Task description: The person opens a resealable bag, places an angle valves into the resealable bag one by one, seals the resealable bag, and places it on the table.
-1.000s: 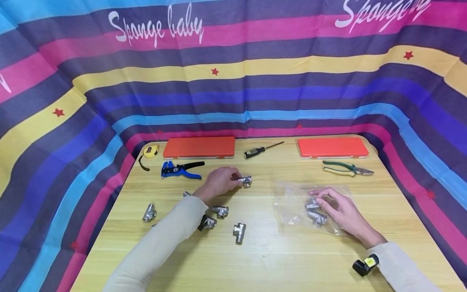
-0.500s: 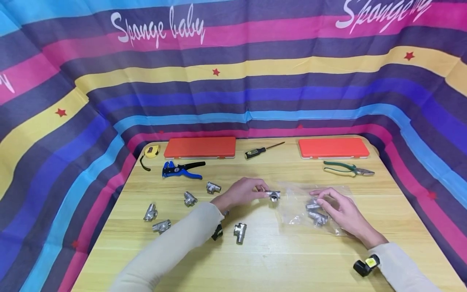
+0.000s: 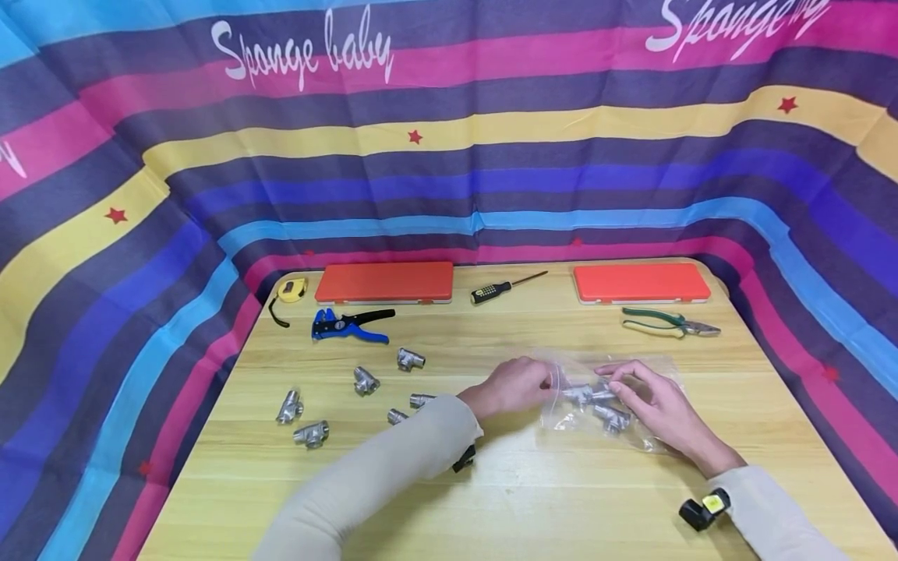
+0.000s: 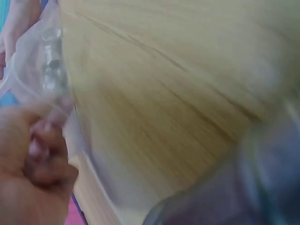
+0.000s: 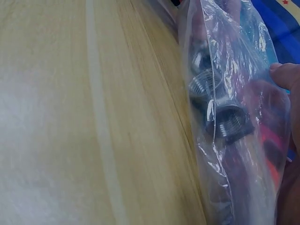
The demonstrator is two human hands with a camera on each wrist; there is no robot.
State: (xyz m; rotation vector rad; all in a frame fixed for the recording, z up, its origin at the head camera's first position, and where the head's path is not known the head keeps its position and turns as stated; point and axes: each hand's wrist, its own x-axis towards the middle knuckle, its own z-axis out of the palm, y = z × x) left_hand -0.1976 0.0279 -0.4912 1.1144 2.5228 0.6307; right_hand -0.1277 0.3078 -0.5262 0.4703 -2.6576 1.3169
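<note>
A clear plastic bag (image 3: 561, 421) lies on the right of the table, with several metal tee pipe fittings (image 3: 612, 418) inside. At the bag's mouth my left hand (image 3: 512, 386) pinches another tee fitting (image 3: 578, 395), its fingertips partly behind the plastic. My right hand (image 3: 655, 401) grips the bag's upper layer between thumb and fingers. In the right wrist view, threaded openings of the fittings (image 5: 232, 123) show through the film. The left wrist view is blurred; curled fingers of my left hand (image 4: 37, 164) are beside the bag (image 4: 28, 65).
Several loose tee fittings (image 3: 312, 434) lie on the table's left half, some partly behind my left sleeve (image 3: 379, 467). Along the back are a tape measure (image 3: 291, 291), two red cases (image 3: 384, 282), a screwdriver (image 3: 491, 293), blue wire strippers (image 3: 351, 326) and green-handled pliers (image 3: 669, 323).
My left hand has carried a tee fitting rightward from the table's middle into the bag's mouth. My right hand has stayed in place holding the bag.
</note>
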